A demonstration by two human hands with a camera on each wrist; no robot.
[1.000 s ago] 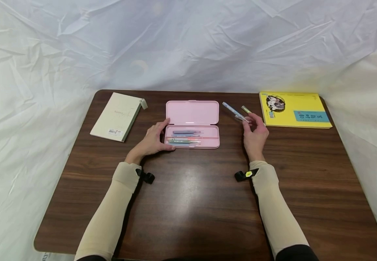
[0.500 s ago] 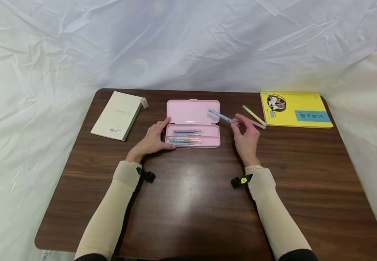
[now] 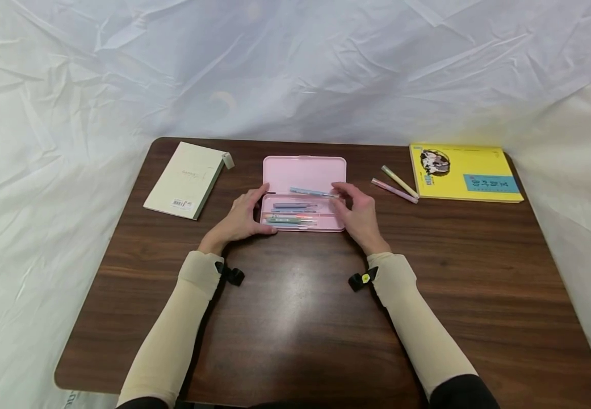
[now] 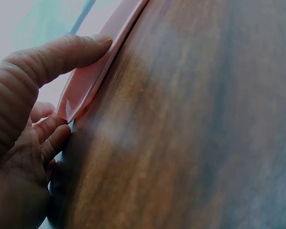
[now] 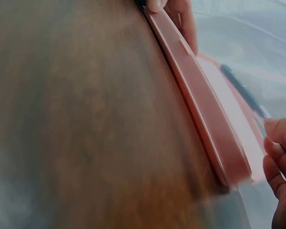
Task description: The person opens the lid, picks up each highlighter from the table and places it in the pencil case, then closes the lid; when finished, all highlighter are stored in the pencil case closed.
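A pink pencil case [image 3: 330, 223] lies with its lid flipped back at the table's middle, several pens [image 3: 287, 220] in its tray. My left hand [image 3: 238, 218] holds the case's left end, thumb at the front edge and fingers towards the hinge. In the left wrist view the thumb of that hand [image 4: 62, 59] rests on the pink rim. Over the right part of the case, my right hand [image 3: 360, 215] pinches a light blue pen [image 3: 309, 192] by one end. The pen points left, above the hinge line; the right wrist view shows the pen [image 5: 243, 90] between thumb and fingers.
To the right lie a pink pen [image 3: 394, 190] and a yellow-green pen [image 3: 399, 180], their ends meeting near a yellow book [image 3: 459, 162]. A cream notebook [image 3: 185, 179] with a tab lies at the left. A white sheet [image 3: 295, 74] hangs behind the dark wooden table [image 3: 295, 318].
My right hand has carried the blue pen left, from beside the yellow book to over the case. The pink and yellow-green pens are uncovered now. My left hand stays at the case.
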